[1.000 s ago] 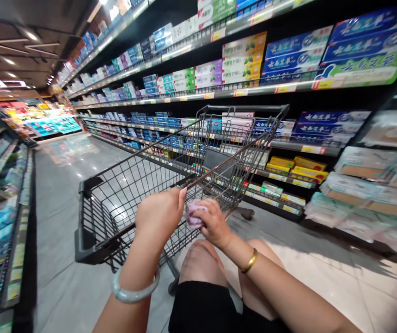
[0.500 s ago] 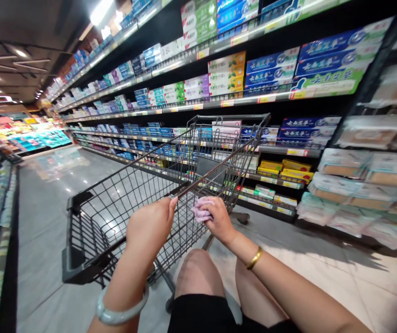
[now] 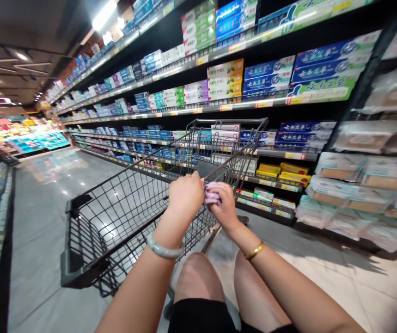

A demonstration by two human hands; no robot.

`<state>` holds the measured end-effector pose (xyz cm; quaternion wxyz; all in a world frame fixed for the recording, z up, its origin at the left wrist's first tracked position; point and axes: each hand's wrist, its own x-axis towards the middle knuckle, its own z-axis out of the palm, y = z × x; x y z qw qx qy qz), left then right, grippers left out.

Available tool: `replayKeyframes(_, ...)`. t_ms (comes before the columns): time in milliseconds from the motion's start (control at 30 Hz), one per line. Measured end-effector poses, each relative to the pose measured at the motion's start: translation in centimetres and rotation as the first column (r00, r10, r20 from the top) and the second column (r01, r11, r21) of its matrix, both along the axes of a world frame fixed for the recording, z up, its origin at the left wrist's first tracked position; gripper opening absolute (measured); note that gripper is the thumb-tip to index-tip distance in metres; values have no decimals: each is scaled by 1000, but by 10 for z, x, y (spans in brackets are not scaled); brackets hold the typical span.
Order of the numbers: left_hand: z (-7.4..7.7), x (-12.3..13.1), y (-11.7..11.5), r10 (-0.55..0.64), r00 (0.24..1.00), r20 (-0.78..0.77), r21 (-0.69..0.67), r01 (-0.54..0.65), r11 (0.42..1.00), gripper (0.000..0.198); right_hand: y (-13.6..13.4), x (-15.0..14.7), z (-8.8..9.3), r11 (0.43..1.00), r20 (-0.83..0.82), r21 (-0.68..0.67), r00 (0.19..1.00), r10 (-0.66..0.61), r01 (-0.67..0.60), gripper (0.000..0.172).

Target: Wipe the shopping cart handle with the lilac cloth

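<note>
Left hand (image 3: 186, 198) curls round the wire-mesh cart (image 3: 132, 233)'s slim rail (image 3: 224, 164); along that cart, right hand (image 3: 226, 206) pinches crumpled lilac cloth (image 3: 212, 194).

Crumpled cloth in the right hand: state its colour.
Pale purple; the cloth shows best in the current head view.

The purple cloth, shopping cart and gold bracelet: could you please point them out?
Purple cloth (image 3: 212, 196), head view: its crumpled side.
Shopping cart (image 3: 205, 168), head view: its dark panel.
Gold bracelet (image 3: 254, 250), head view: its outer band.
</note>
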<state>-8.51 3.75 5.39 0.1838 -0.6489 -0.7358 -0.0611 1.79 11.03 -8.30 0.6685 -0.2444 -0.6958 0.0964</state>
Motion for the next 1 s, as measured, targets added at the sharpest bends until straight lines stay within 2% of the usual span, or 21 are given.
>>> replayKeyframes(133, -10, 1, 9, 20, 999, 32, -49, -18, 999, 44, 14, 3, 25, 999, -63, -3, 997, -52, 51, 29)
replayKeyframes(200, -14, -1, 9, 21, 999, 35, -48, -19, 999, 46, 15, 2, 19, 999, -26, -5, 999, -47, 47, 29)
replayKeyframes(300, -16, -2, 7, 13, 1000, 23, -22, -13, 1000, 49, 14, 3, -4, 1000, 44, -4, 999, -30, 31, 28)
replayKeyframes(367, -17, -3, 5, 8, 1000, 14, -5, -8, 1000, 51, 17, 8, -8, 1000, 48, -10, 998, -27, 28, 26)
replayKeyframes(433, -17, -2, 3, 7, 1000, 11, 5, -7, 1000, 52, 24, 15, 3, 998, 1, -18, 998, -56, 56, 25)
replayKeyframes(533, -17, -1, 1, 3, 1000, 17, 1, -3, 1000, 52, 37, 24, 30, 991, -105, -14, 986, -131, 130, 20)
replayKeyframes(600, -17, -1, 0, -5, 1000, 21, 5, 5, 1000, 53, 41, 24, 34, 991, -76, -31, 989, -129, 127, 20)
replayKeyframes(733, -20, -1, -1, -23, 999, 28, 40, 22, 999, 53, 34, 24, 7, 996, 46, -72, 997, -57, 60, 23)
replayKeyframes(800, -22, 0, -2, -28, 999, 44, 49, 26, 998, 52, 30, 29, 0, 997, 76, -69, 997, -29, 35, 23)
replayKeyframes(1000, -21, 3, -3, -20, 997, 78, 65, 15, 998, 51, 43, 40, 29, 992, -20, 16, 992, -124, 124, 21)
